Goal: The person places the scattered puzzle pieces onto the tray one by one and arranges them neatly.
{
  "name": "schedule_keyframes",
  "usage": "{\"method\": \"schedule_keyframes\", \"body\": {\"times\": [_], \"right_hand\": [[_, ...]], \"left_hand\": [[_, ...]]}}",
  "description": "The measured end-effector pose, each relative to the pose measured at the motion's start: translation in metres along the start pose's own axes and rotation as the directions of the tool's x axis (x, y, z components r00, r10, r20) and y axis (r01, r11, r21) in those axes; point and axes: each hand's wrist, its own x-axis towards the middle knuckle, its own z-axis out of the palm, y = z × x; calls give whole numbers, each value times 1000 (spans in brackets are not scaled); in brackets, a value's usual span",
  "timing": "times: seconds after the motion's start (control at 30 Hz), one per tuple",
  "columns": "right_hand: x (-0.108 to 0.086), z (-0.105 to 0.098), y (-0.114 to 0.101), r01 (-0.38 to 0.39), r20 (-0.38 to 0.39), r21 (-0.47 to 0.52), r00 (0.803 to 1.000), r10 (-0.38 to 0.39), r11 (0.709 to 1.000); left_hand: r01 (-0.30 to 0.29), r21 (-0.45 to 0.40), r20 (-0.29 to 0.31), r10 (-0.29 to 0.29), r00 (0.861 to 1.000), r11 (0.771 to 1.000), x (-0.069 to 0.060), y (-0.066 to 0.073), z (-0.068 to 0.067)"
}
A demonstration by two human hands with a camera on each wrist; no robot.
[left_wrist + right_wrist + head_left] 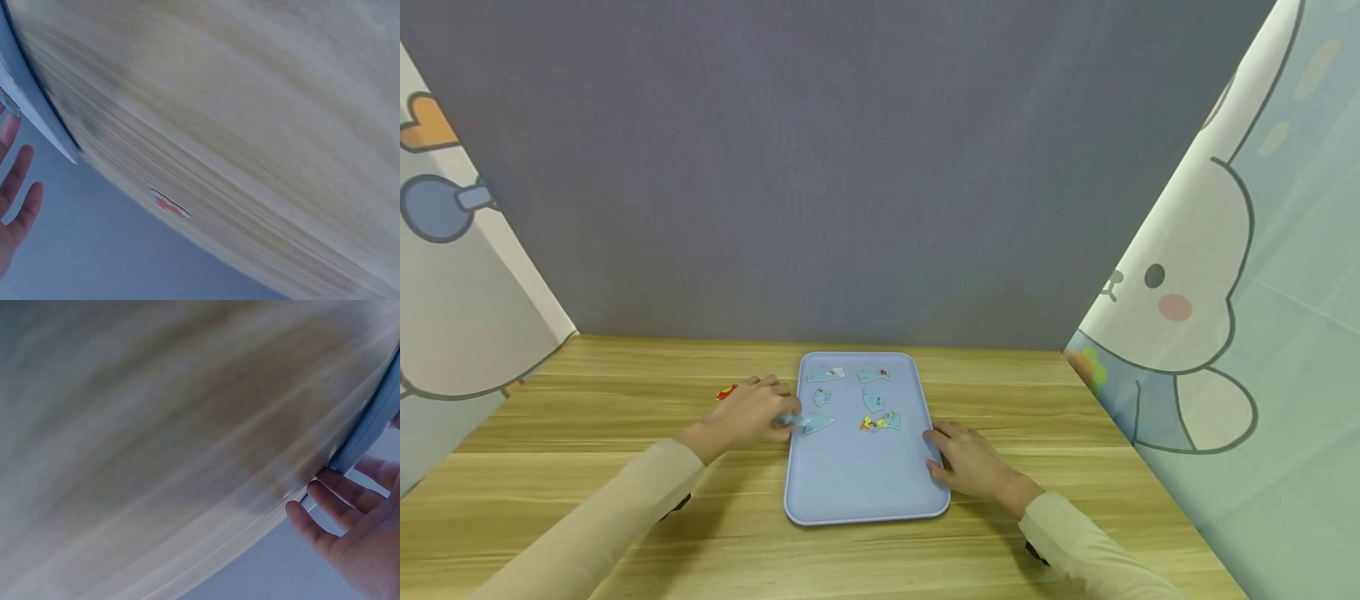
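Observation:
A pale blue tray (865,487) lies on the wooden table with several flat, irregular puzzle pieces on it, mostly light blue with small pictures. My left hand (758,410) pinches a light blue puzzle piece (792,419) over the tray's left rim, beside a pointed blue piece (818,422). In the left wrist view the held piece (9,102) shows only partly, at the fingertips. My right hand (973,461) rests on the tray's right rim, its fingers loosely bent and spread. An orange and yellow piece (869,425) lies against a blue one (891,421).
A red puzzle piece (726,392) lies on the table (625,392), left of the tray and just beyond my left hand. A grey partition (805,183) rises behind the table. Cartoon-printed panels (1195,275) stand at both sides.

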Motion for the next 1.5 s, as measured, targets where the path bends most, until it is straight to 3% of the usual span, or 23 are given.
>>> {"method": "schedule_keyframes", "body": {"times": [0.23, 0.5, 0.83, 1.5], "right_hand": [[0, -1, 0, 7, -5, -4, 1000, -7, 1000], [0, -1, 0, -11, 11, 12, 1000, 11, 1000], [1, 0, 0, -2, 7, 5, 1000, 2, 1000], [1, -1, 0, -6, 16, 3, 1000, 6, 1000]], "left_hand": [[-42, 35, -20, 43, 999, 999, 2, 9, 4], [-54, 24, 21, 54, 998, 998, 7, 22, 2], [-78, 29, 14, 78, 997, 997, 9, 33, 10], [-47, 64, 73, 42, 996, 997, 11, 46, 16]]}}
